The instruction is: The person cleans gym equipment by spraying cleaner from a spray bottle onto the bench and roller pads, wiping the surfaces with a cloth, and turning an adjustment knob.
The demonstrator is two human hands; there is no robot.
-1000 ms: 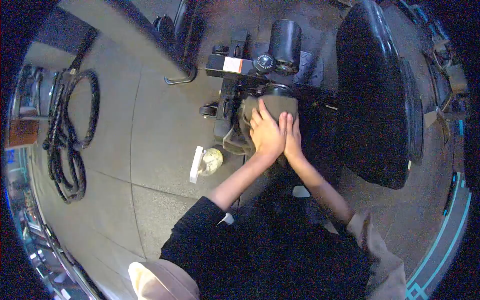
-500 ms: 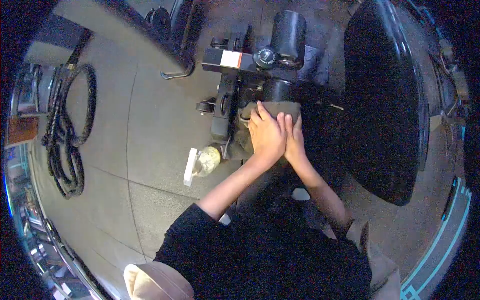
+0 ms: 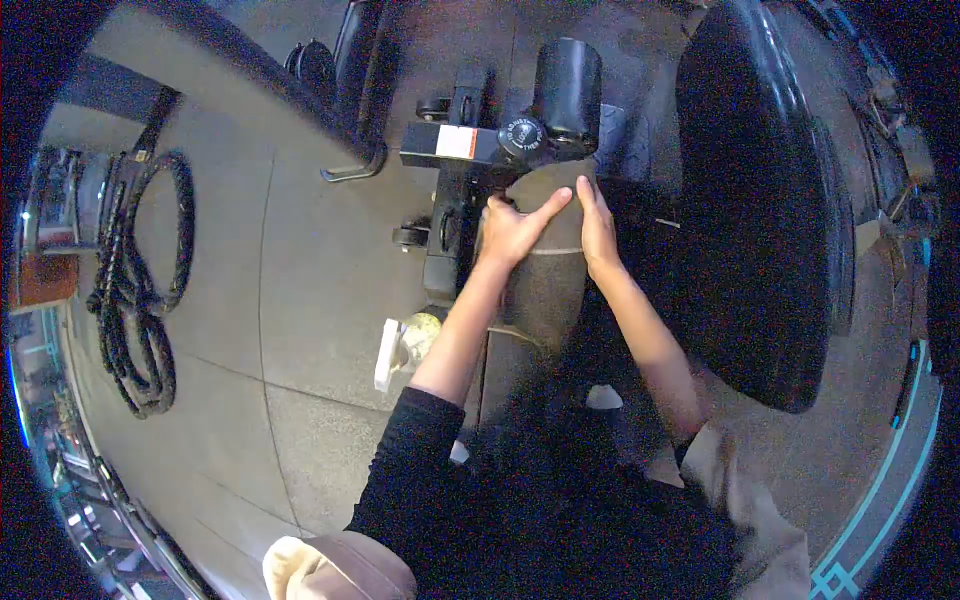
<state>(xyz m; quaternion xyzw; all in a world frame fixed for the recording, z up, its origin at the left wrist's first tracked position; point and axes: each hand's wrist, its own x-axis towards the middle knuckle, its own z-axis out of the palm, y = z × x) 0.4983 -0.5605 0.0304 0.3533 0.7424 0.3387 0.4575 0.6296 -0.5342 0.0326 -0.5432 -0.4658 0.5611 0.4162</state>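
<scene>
A grey-brown cloth (image 3: 548, 290) lies over the upper end of a dark machine part, below a black roller pad (image 3: 568, 92), and its lower end hangs toward me. My left hand (image 3: 514, 232) is on the cloth's left side, thumb pointing up and fingers curled round the edge. On the opposite side, my right hand (image 3: 598, 228) presses along the cloth with its fingers together. Both hands hold the cloth between them. Next to the roller pad is a round black knob (image 3: 522, 136) with white lettering. What the cloth covers is hidden.
A yellowish container with a white top (image 3: 408, 345) stands on the floor beside my left forearm. A large black pad (image 3: 755, 220) rises at right. A thick coiled rope (image 3: 140, 300) lies at left. Small wheels (image 3: 410, 236) stick out from the machine frame (image 3: 450, 210).
My hands have moved apart from lying together on the cloth to its two sides. The bunched cloth is now spread longer, reaching higher and farther toward me.
</scene>
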